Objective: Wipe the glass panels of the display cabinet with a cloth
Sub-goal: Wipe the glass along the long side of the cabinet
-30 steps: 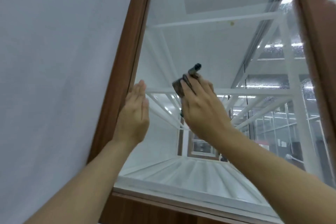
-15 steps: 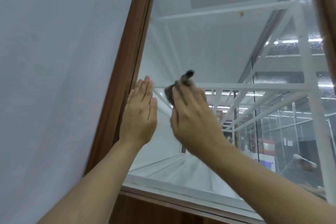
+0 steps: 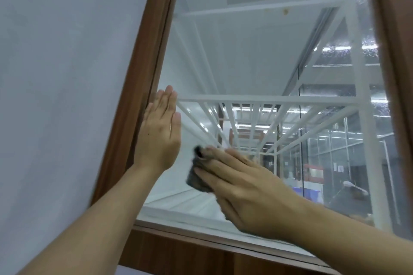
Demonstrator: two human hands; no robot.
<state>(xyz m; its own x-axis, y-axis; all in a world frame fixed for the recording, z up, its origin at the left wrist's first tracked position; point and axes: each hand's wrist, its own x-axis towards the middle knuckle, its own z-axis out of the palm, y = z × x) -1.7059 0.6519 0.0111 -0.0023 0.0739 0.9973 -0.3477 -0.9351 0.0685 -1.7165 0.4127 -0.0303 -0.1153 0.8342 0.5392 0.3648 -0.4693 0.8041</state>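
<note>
Counting what is here: two hands, one cloth, one glass panel [image 3: 257, 56] inside a brown wooden frame [image 3: 143, 69]. The right hand [image 3: 243, 187] lies flat on the glass low in the panel, and its fingers [image 3: 214, 163] are stretched and close together, pressing the dark cloth [image 3: 197, 176] against the glass. The left hand [image 3: 159, 131] is open, with straight fingers touching each other, and holds nothing; it rests near the left edge of the panel, beside the frame.

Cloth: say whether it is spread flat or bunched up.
Bunched up: the cloth shows as a thick dark wad bulging past the right hand, pressed against the glass panel.
</note>
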